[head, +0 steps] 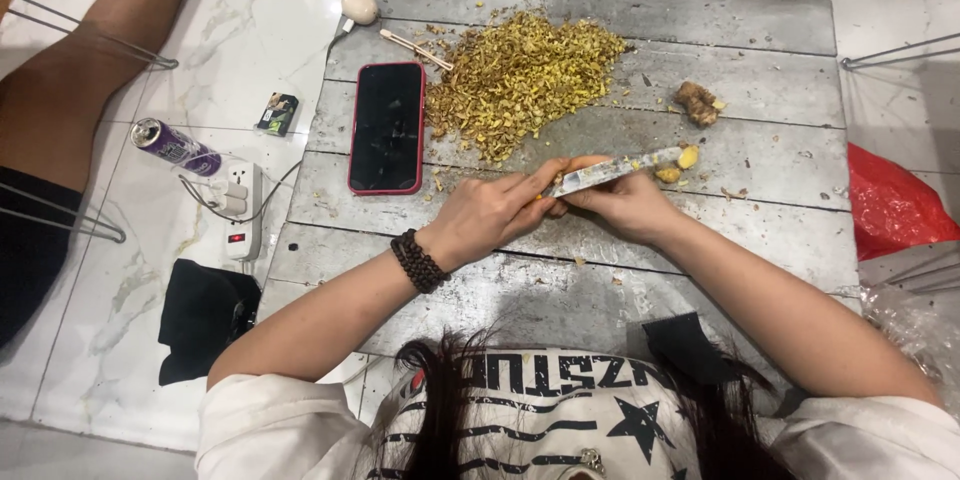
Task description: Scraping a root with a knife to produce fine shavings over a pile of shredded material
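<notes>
Both hands, left hand [490, 212] and right hand [625, 202], grip a knife [620, 170]; its tip touches yellow ginger [688, 156] at two o'clock.

One head-worn camera looks steeply down, close over the wooden board [600, 10].

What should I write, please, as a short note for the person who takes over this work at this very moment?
Left hand: closed on the knife handle, blade pointing right.
Right hand: beside the left hand under the blade; what it grips is hidden.
A small yellow ginger piece sits at the blade tip.
Done: a big pile of chopped bits lies on the grey wooden board, beside a phone.
Left: one whole ginger piece lies uncut, apart from the pile.
</notes>
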